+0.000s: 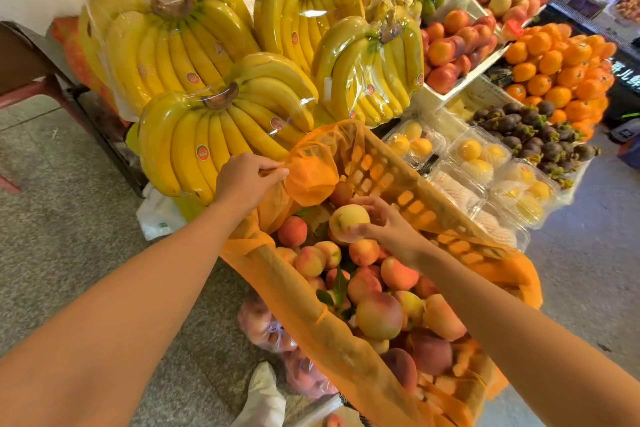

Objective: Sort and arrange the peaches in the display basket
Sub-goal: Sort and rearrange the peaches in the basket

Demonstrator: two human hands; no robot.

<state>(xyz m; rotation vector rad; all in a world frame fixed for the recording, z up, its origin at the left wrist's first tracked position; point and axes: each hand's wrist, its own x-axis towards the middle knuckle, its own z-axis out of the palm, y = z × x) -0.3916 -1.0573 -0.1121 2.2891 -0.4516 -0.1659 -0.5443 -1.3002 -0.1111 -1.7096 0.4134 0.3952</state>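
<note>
Two bare hands work over an orange plastic lattice basket [388, 180] lined with sheer orange mesh netting [311, 166] at a fruit stall. The left hand [247, 180] pinches a bunched corner of the netting at the basket's far rim, fingers curled tight on the fabric. The right hand [389, 224] grips a pale yellow-and-pink peach [348, 220], fingers wrapped round it, just above the heap of red-and-yellow peaches [379, 314] filling the basket. Behind the basket lie film-wrapped bunches of yellow bananas [214, 128]. To the right are clear plastic clamshell boxes of yellow fruit [478, 156], dark purple mangosteens [533, 128] and stacked oranges [561, 69]. A clear plastic bag of peaches [266, 326] sits on the grey floor near a white shoe [266, 392].
</note>
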